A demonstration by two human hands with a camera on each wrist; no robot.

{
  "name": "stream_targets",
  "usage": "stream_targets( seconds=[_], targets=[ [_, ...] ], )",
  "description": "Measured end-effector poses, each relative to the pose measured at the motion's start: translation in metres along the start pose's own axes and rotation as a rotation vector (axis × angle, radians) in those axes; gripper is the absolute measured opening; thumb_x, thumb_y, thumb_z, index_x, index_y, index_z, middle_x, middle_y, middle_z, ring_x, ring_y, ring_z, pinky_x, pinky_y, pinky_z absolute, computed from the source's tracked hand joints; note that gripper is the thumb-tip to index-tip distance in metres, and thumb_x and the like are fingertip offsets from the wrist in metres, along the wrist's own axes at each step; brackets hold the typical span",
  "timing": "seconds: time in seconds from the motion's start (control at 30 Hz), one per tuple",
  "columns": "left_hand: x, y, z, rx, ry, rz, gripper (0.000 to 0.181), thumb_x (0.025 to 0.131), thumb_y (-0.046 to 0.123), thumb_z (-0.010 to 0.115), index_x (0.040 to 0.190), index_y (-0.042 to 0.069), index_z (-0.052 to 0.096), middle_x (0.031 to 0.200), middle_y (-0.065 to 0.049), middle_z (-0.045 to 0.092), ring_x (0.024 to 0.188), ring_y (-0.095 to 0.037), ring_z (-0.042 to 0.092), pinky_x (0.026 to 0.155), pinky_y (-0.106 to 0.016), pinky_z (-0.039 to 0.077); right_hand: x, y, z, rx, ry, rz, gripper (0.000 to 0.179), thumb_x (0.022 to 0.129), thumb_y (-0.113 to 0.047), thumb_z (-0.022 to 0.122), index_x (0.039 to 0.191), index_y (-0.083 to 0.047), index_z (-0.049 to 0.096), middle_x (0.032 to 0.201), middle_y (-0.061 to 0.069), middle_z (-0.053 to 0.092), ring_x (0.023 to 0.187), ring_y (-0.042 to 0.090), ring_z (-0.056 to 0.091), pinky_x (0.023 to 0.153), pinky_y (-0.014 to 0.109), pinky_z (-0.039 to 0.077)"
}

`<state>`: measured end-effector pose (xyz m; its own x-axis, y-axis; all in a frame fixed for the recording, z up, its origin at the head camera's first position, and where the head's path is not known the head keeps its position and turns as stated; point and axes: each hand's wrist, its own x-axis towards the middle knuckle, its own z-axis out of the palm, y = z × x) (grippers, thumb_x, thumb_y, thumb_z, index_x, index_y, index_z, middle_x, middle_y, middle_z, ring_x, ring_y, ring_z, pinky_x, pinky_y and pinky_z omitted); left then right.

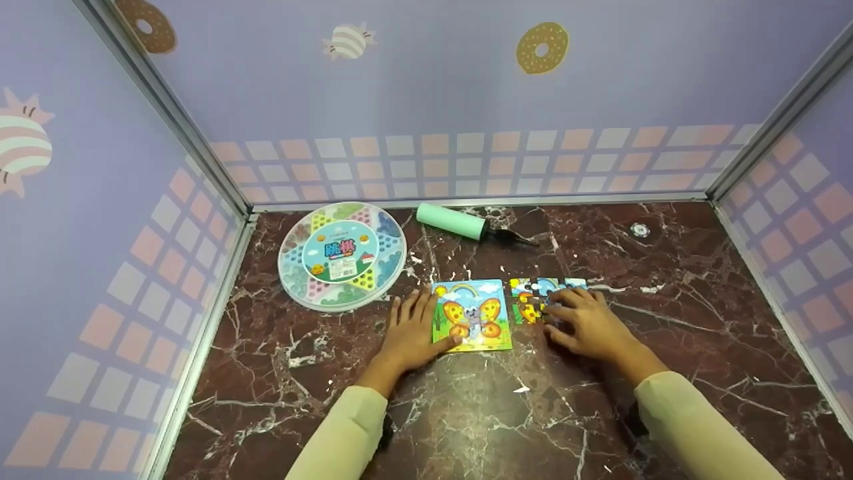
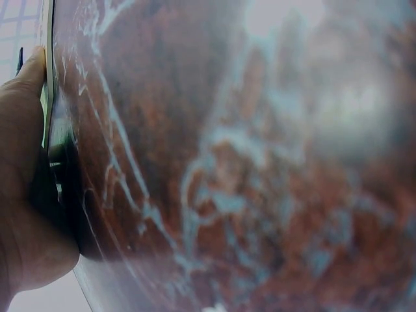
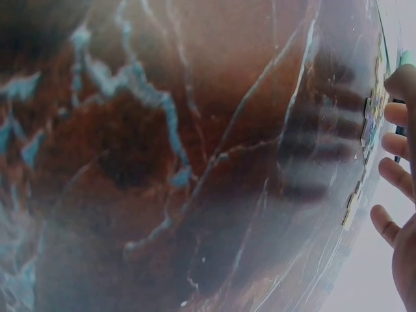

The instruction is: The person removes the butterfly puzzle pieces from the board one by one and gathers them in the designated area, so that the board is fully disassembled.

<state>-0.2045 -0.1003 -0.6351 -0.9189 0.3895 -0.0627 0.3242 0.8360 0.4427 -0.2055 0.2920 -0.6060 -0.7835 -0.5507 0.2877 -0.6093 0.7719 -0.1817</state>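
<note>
Resting left hand (image 1: 411, 335) on butterfly board (image 1: 474, 315) | right hand (image 1: 589, 325) bent over puzzle pieces (image 1: 529, 312) | grip: both spread

Present were one left hand (image 1: 411, 335), one right hand (image 1: 590, 327), one butterfly picture (image 1: 474, 313) and several puzzle pieces (image 1: 528, 312), partly covered, number unclear. Also listed were one round game box (image 1: 341, 257), one green pump (image 1: 451, 221), one small disc (image 1: 640, 230).

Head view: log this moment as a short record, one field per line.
Left hand: touches the butterfly board at its left side
Right hand: over puzzle pieces, contact unclear
Puzzle pieces: right of the butterfly board, partly covered
Round game box: left of the butterfly board, farther back
Mint-green cylinder: behind the butterfly board
Small disc: back right
</note>
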Motion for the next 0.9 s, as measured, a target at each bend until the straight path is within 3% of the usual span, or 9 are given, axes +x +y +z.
stream_targets(
  seconds=[0.33, 0.5, 0.73, 0.9],
  targets=[
    [0.000, 0.000, 0.000, 0.000, 0.002, -0.003, 0.111, 0.101, 0.078, 0.057, 0.178, 0.007, 0.020, 0.188, -0.013, 0.011, 0.174, -0.040, 0.011, 0.140, -0.065, -0.002, 0.006, -0.008, 0.001, -0.036, -0.038, 0.034, 0.058, 0.099, -0.051, 0.081, 0.150, -0.024, 0.072, 0.142, 0.010, 0.071, 0.131, 0.036, 0.067, 0.108, 0.076, 0.048],
    [0.000, 0.000, 0.000, 0.001, -0.001, -0.008, 0.111, 0.101, 0.080, 0.056, 0.178, 0.008, 0.020, 0.188, -0.013, 0.011, 0.174, -0.039, 0.011, 0.140, -0.064, -0.002, 0.011, -0.014, 0.003, -0.033, -0.056, 0.045, 0.056, 0.101, -0.052, 0.079, 0.148, -0.022, 0.073, 0.144, 0.009, 0.070, 0.136, 0.038, 0.065, 0.110, 0.086, 0.044],
    [0.001, -0.001, 0.002, 0.008, -0.013, -0.020, 0.111, 0.102, 0.080, 0.055, 0.179, 0.011, 0.016, 0.189, -0.010, 0.008, 0.175, -0.037, 0.010, 0.140, -0.064, -0.002, 0.021, -0.023, 0.006, -0.010, -0.043, 0.017, 0.050, 0.100, -0.049, 0.080, 0.141, -0.020, 0.076, 0.140, 0.008, 0.071, 0.128, 0.037, 0.065, 0.103, 0.079, 0.049],
    [0.001, 0.000, 0.002, 0.008, -0.004, -0.012, 0.110, 0.102, 0.078, 0.056, 0.178, 0.009, 0.018, 0.188, -0.012, 0.011, 0.174, -0.039, 0.011, 0.140, -0.065, -0.002, 0.028, -0.030, 0.010, -0.030, -0.045, 0.009, 0.052, 0.100, -0.047, 0.081, 0.143, -0.017, 0.075, 0.142, 0.009, 0.071, 0.130, 0.035, 0.066, 0.106, 0.079, 0.049]
  ],
)
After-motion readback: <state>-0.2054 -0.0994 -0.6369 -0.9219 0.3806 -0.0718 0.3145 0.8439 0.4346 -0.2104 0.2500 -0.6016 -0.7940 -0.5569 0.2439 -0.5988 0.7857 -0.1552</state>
